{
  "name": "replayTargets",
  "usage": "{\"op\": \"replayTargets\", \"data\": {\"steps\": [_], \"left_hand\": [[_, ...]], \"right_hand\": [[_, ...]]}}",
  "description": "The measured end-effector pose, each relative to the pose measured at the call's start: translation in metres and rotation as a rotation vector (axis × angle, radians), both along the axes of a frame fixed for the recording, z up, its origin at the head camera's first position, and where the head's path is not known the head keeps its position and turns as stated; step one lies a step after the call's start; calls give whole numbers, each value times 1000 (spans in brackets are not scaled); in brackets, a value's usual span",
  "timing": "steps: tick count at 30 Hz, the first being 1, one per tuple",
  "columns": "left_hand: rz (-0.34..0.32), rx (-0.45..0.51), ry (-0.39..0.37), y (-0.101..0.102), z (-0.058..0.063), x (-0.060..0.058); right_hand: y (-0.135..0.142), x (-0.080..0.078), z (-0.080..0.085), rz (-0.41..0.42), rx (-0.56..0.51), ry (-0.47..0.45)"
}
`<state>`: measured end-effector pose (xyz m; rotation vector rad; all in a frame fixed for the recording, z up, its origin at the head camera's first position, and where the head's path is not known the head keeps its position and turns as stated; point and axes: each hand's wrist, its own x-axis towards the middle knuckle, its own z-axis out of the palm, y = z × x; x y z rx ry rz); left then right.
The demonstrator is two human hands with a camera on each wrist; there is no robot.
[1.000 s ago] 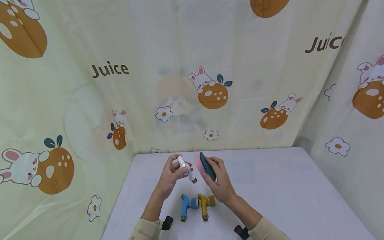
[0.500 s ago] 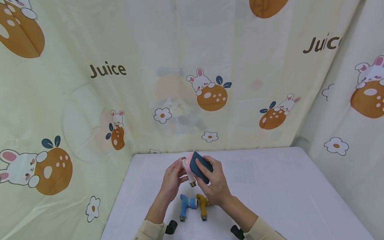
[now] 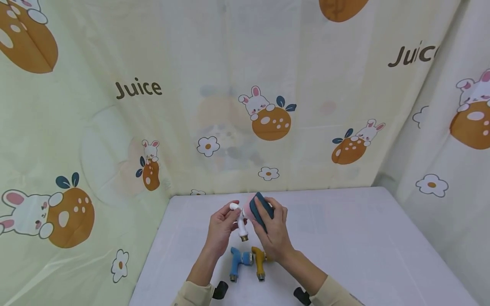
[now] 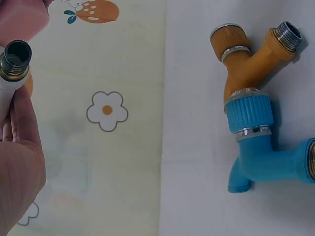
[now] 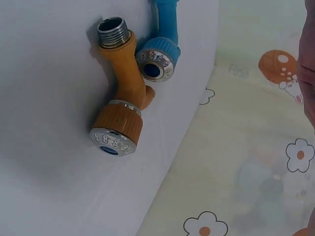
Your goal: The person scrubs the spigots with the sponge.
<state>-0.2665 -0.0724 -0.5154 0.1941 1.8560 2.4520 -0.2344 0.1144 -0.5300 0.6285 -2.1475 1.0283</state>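
Observation:
My left hand (image 3: 220, 227) grips a white tap (image 3: 242, 226) above the table, its brass threaded end pointing down toward me. In the left wrist view that threaded end (image 4: 15, 60) shows at the left edge, with a pink patch of sponge (image 4: 22, 18) just above it. My right hand (image 3: 276, 231) holds a sponge (image 3: 261, 210), dark teal on one face and pink on the other. The pink side lies against the tap's knob end, which it partly hides. Only a sliver of the right hand (image 5: 307, 64) enters the right wrist view.
A blue tap (image 3: 236, 261) and an orange-yellow tap (image 3: 259, 263) lie side by side on the white table (image 3: 344, 246), below the hands. Behind the table hangs a patterned curtain (image 3: 183, 127). A black wrist mount (image 3: 220, 290) sits at the left sleeve.
The sponge has come left against the white tap. The tap has been turned, so its spout now shows at upper left. Both hands keep their hold.

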Motion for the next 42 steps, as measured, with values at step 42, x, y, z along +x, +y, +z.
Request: {"op": "replayTargets", "data": {"steps": [42], "left_hand": [[69,-311,289,1,8,6]], "right_hand": [[16,-14,16,68,-456,-581]]}}
